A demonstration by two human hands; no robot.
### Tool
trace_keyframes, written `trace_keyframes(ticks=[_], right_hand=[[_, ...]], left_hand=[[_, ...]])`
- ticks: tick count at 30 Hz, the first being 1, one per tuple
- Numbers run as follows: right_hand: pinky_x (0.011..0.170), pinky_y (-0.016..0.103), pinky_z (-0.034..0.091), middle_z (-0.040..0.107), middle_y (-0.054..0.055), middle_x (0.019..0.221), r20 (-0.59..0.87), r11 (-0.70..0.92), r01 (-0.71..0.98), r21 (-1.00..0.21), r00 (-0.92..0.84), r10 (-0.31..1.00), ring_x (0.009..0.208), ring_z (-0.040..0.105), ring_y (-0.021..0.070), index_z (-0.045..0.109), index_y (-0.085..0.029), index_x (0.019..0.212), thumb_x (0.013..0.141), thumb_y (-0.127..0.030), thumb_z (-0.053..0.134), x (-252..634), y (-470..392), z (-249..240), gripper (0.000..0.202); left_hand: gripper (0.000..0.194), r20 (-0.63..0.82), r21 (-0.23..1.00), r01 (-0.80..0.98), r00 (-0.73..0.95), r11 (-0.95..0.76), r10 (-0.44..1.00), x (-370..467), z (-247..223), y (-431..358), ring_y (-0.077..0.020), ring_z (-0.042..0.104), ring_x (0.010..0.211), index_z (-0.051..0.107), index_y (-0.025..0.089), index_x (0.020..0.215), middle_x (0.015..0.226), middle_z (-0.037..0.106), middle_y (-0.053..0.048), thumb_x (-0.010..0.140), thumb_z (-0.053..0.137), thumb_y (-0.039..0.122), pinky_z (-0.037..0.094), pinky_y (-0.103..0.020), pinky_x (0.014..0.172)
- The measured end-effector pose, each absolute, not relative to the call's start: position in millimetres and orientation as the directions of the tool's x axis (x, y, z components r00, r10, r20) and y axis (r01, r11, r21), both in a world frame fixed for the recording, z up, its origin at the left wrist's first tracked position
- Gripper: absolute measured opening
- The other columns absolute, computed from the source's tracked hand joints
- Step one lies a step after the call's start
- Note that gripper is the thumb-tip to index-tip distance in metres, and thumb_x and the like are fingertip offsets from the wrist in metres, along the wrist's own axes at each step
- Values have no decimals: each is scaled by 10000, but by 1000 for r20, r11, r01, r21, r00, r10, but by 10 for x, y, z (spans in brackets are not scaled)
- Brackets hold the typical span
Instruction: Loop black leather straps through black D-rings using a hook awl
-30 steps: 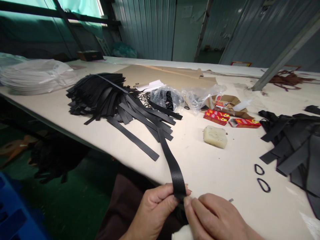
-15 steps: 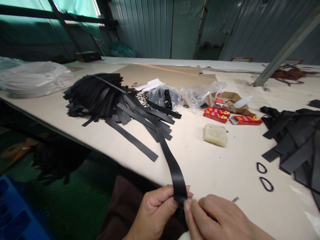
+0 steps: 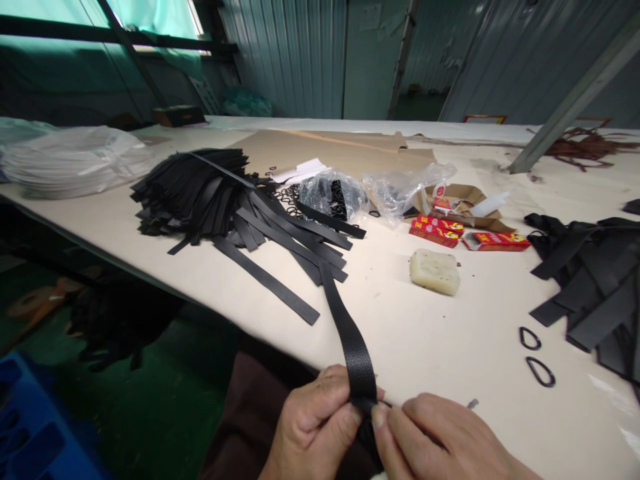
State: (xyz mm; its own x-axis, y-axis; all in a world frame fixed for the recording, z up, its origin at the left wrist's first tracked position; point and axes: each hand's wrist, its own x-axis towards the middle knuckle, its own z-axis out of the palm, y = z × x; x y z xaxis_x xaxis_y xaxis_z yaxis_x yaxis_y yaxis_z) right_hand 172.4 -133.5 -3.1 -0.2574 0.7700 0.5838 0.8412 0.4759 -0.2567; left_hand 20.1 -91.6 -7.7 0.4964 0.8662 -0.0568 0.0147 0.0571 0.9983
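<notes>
L hand (image 3: 320, 420) & R hand (image 3: 435, 433) grip blk strap (image 3: 353, 340); red boxes' (image 3: 435, 231) print unreadable.

No text is readable. Right of centre in the frame, the red boxes (image 3: 435, 231) carry yellow and white print, too small and blurred to make out; the marks on the round label (image 3: 441, 191) just above them are equally unclear, red and white at best

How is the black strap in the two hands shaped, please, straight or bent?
Bent: the black strap curves visibly towards the left hand and right hand, which pinch it.
</notes>
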Motion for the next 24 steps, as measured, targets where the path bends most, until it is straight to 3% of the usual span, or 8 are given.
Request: trace_keyframes(ticks=[4, 10, 15, 20, 24], right_hand=[[447, 218, 398, 519, -6, 498, 446, 296, 756, -584, -6, 895, 481, 482, 127, 644, -184, 710, 811, -455, 521, 1707, -1316, -144, 314], [449, 223, 375, 485, -19, 529, 55, -52, 450, -891, 220, 974, 504, 450, 131, 630, -178, 688, 734, -482, 571, 1671, -1260, -117, 313], [491, 213, 336, 408, -46, 574, -282, -312, 164, -936, 184, 942, 538, 361, 108, 565, -170, 681, 746, -438, 565, 1644, -1265, -99, 276], [514, 218, 315, 408, -48, 596, -346, -360, 90, -929, 139, 928, 569, 338, 109, 529, -170, 690, 764, -449, 550, 1656, -1267, -78, 289], [503, 217, 307, 383, -55, 587, -326, -344, 107, -933, 156, 932, 557, 331, 105, 514, -174, 682, 773, -435, 550, 1647, -1285, -100, 279]], left_hand=[[226, -96, 994, -3, 489, 112, 867, 213, -47, -911, -224, 586, 790, 732, 208, 919, 849, 685, -63, 828, 527, 235, 457, -284, 758], [233, -195, 969, -40, 489, 245, 850, 238, -67, -936, -195, 549, 730, 725, 187, 919, 733, 656, -33, 833, 524, 266, 433, -279, 719], [220, -306, 865, -184, 543, 466, 782, 257, -67, -965, -191, 587, 789, 714, 188, 935, 780, 697, -28, 835, 535, 271, 441, -293, 780], [246, -293, 799, -260, 620, 543, 728, 235, -60, -949, -166, 589, 834, 664, 186, 1042, 874, 694, -38, 843, 534, 248, 405, -280, 854], [225, -319, 849, -165, 599, 503, 735, 229, -77, -926, -154, 579, 700, 713, 137, 837, 687, 670, -17, 832, 538, 279, 428, -271, 749]])
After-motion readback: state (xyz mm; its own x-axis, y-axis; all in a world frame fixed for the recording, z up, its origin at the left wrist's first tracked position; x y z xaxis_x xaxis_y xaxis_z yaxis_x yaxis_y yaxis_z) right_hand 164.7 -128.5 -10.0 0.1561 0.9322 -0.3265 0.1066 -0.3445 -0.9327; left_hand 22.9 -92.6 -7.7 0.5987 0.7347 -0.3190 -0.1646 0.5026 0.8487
